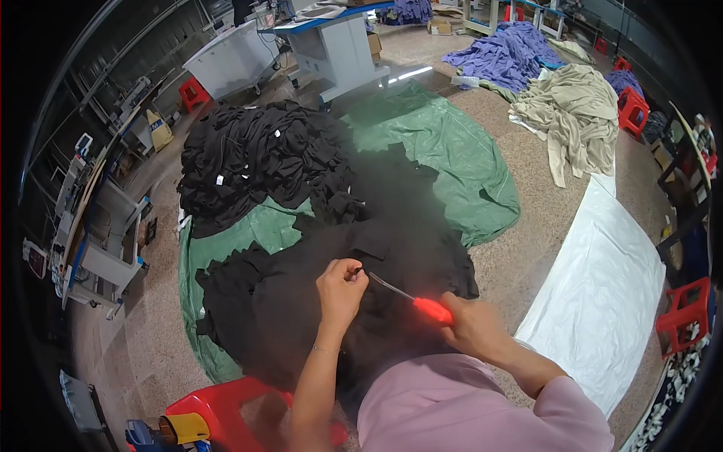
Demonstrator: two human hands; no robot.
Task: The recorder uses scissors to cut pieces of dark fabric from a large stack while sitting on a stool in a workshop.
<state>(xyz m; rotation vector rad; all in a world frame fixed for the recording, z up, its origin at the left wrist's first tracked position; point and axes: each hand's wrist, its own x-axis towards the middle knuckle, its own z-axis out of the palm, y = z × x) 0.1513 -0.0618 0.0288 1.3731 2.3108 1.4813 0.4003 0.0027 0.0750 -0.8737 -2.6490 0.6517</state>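
Observation:
My left hand (343, 292) is closed in a pinch on a bit of black cloth above my lap. My right hand (474, 325) is wrapped round the red handle of a tool with a slim metal end (431, 309). Its metal tip points left and ends just beside the left fingertips. Whether it is a pair of scissors or another kind of tool, I cannot tell. Under both hands a heap of black garments (301, 301) spreads over my lap and the green sheet (452, 166). Haze blurs the folds around the hands.
A larger pile of black garments (263, 158) lies ahead on the left. Beige cloth (576, 105) and purple cloth (504, 56) are heaped at the far right. A white sheet (595, 294) covers floor on the right. Red stools (218, 410) stand around; work tables (113, 264) line the left.

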